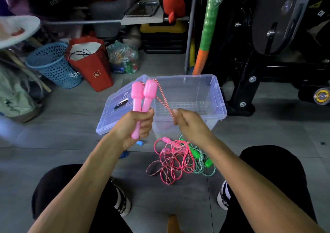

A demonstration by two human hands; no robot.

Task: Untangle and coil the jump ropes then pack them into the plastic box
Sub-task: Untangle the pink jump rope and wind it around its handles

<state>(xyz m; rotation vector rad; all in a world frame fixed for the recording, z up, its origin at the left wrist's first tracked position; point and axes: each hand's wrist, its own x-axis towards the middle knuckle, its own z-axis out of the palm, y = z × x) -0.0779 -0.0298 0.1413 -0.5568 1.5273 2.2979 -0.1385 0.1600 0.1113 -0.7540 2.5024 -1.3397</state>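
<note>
Writing: we read no brand on the ropes or the box; a small white label (125, 93) and a dark sticker (121, 103) sit on the lid, too blurred to read; pale lettering on a dark thing at upper left is also illegible to us.
Left hand (134, 125): we see it curled round the shafts of two pink handles (144, 97), held side by side.
Handles' axis: we see them near upright, bulbous ends up and tilted slightly away from us, one narrow end poking out under the fist.
Right hand (187, 121): we see its fingertips pinching the striped pink-and-white cord (163, 97), which runs as a doubled strand from the handle tops down to it.
Hidden: we cannot tell where the cord goes past the right hand; the fingers cover it.
Rope pile (175, 158): on the floor between our knees, just in front of the box, we see pink, striped and green cords tangled, with green handles (197, 152) and a pink handle (167, 140) among them; we cannot trace single ropes.
Plastic box (217, 97): clear, open, standing on the floor beyond the hands; its lid (109, 118) leans against its left side.
Blue bits (139, 143): partly hidden under the left wrist; we cannot tell what they are.
</note>
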